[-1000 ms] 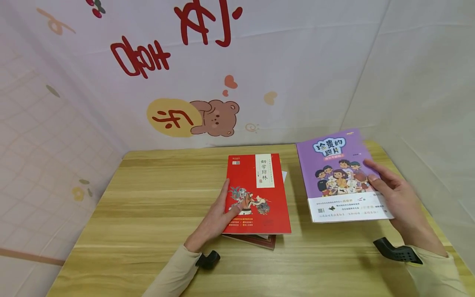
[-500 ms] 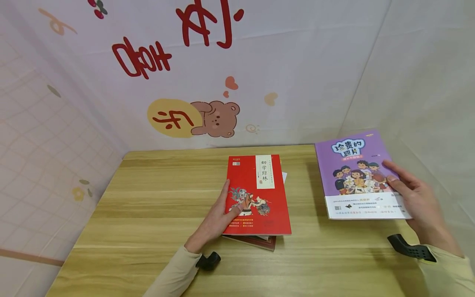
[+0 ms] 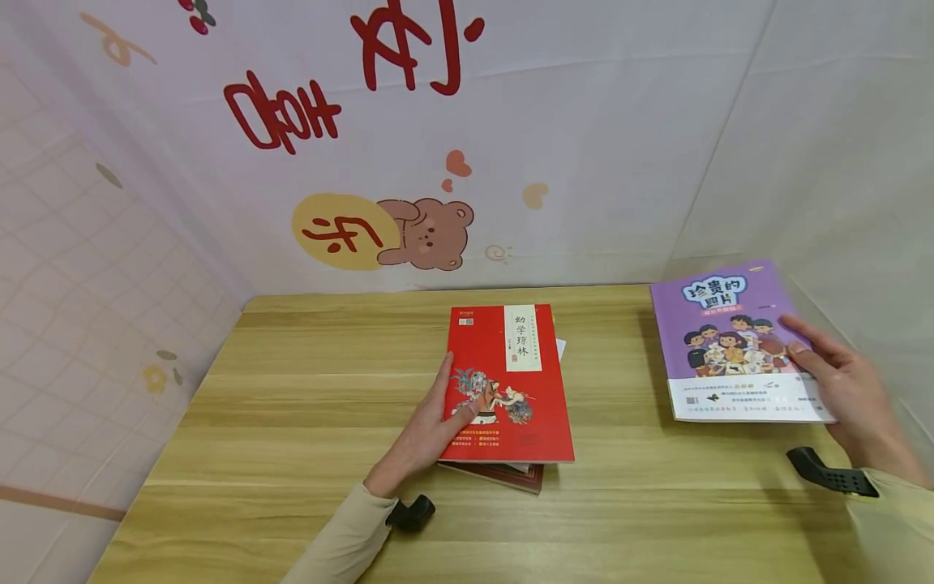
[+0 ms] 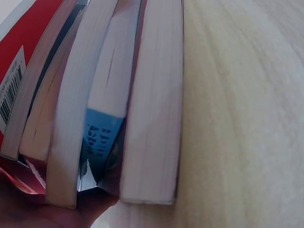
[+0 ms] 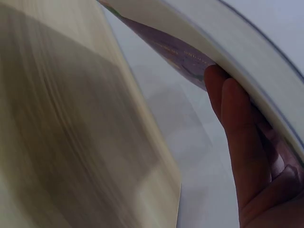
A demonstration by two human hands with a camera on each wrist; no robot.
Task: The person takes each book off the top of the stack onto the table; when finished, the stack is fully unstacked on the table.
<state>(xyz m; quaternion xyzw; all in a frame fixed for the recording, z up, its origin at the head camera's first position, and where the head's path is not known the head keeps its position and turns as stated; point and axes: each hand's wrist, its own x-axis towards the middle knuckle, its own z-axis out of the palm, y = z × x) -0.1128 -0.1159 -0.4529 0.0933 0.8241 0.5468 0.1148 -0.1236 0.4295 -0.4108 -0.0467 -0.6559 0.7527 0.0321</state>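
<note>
My left hand (image 3: 422, 434) holds the left side of a stack of books, its thumb lying on the cover of the red book (image 3: 541, 405) on top. Below that book, the edge of a brown-red book (image 3: 503, 475) sticks out toward me. The left wrist view shows several page blocks, with a thick book (image 4: 153, 109) lowest against the table and fingers reaching in at the page edges. Off to the right, my right hand (image 3: 854, 393) grips a purple book (image 3: 679, 332) by its right side, thumb on the cover. Seen from the right wrist, fingers (image 5: 240, 128) support its underside above the tabletop.
The wood-grain table (image 3: 306, 389) carries the stack near its middle. Behind it hangs a white cloth backdrop (image 3: 598, 146) with red characters and a bear print. Cloth also lines the left and right sides, the right one close to my right hand.
My right hand has carried the purple book farther right, away from the stack and toward the table's right edge. The left hand and the stack have stayed in place.
</note>
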